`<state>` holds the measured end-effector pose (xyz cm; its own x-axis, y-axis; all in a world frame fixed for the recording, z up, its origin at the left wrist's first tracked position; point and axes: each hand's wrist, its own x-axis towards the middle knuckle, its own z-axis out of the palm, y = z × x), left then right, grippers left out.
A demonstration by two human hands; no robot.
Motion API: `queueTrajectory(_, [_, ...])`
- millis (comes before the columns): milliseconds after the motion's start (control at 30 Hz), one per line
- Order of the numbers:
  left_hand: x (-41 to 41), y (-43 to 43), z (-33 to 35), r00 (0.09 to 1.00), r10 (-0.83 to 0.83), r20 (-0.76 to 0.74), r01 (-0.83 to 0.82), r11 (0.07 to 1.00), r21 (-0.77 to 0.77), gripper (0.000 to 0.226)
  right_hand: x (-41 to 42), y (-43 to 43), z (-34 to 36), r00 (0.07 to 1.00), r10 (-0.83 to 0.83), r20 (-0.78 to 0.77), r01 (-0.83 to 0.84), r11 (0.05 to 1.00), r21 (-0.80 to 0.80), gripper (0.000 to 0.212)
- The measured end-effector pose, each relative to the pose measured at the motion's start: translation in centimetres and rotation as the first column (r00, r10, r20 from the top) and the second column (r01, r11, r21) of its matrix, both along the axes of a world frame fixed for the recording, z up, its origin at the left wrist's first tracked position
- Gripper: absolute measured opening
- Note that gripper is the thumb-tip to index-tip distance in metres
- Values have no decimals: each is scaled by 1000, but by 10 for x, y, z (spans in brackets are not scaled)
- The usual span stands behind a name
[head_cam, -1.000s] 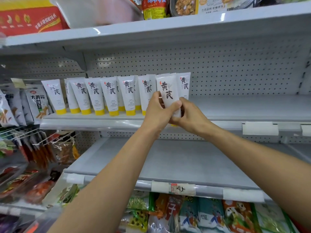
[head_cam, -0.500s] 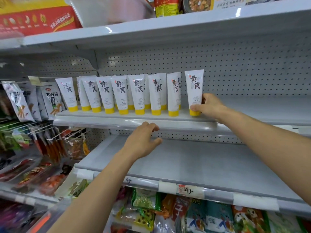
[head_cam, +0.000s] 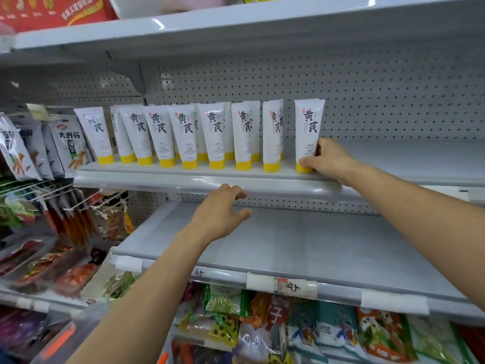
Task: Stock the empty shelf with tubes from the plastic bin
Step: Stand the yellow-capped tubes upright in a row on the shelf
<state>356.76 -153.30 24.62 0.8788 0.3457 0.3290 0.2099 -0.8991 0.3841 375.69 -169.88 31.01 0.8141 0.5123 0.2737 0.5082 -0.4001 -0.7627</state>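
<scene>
Our right hand (head_cam: pixel 325 161) has its fingers (head_cam: pixel 323 146) wrapped round the bottom of a white plastic tube with a yellow cap (head_cam: pixel 308 127). It's standing cap-down on the grey metal shelf (head_cam: pixel 393 158), right end of the row of matching tubes (head_cam: pixel 183 135). Our left hand (head_cam: pixel 220 214) hangs just under the shelf edge, fingers loosely curled, holding nothing.

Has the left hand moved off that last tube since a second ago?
Yes. It let go and dropped: the left hand now hovers below the tube shelf's front rail, over the lower shelf, while the right hand holds the end tube.
</scene>
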Motion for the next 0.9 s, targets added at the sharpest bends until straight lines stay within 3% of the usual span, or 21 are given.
queueTrajectory(100, [-2,5,-3,1000,-10,25,10,1000,-13,40,-9,-4,-6,985,-137,108,137,991,11,42])
queueTrajectory(167, [-6,10,-10,999,-17,46,19,999,-42,39,-24,-6,-16,900,-308,308,276,950,143,43])
queueTrajectory(200, [-9,14,-16,999,-23,48,25,998,-62,38,-36,-6,-22,854,-337,396,264,937,229,38])
queueTrajectory(267, [-18,22,-28,999,-35,33,39,994,-106,37,-62,3,-39,819,-260,512,116,948,295,31])
queueTrajectory(400, [-47,57,-60,999,-37,-31,30,979,-202,36,-115,48,-90,809,79,582,-144,987,67,21])
queueTrajectory(533, [-97,125,-104,991,52,-123,-86,954,-287,32,-160,117,-151,837,358,413,-309,933,-183,15])
queueTrajectory(700, [-168,221,-181,937,178,-301,-298,855,-425,31,-205,224,-241,804,584,114,-506,772,-385,18])
queueTrajectory(800, [-207,266,-252,864,220,-454,-434,782,-448,32,-228,285,-309,746,660,-90,-608,619,-497,20])
queueTrajectory(900, [-239,299,-325,784,188,-591,-526,707,-472,31,-246,331,-377,664,683,-304,-674,370,-640,25])
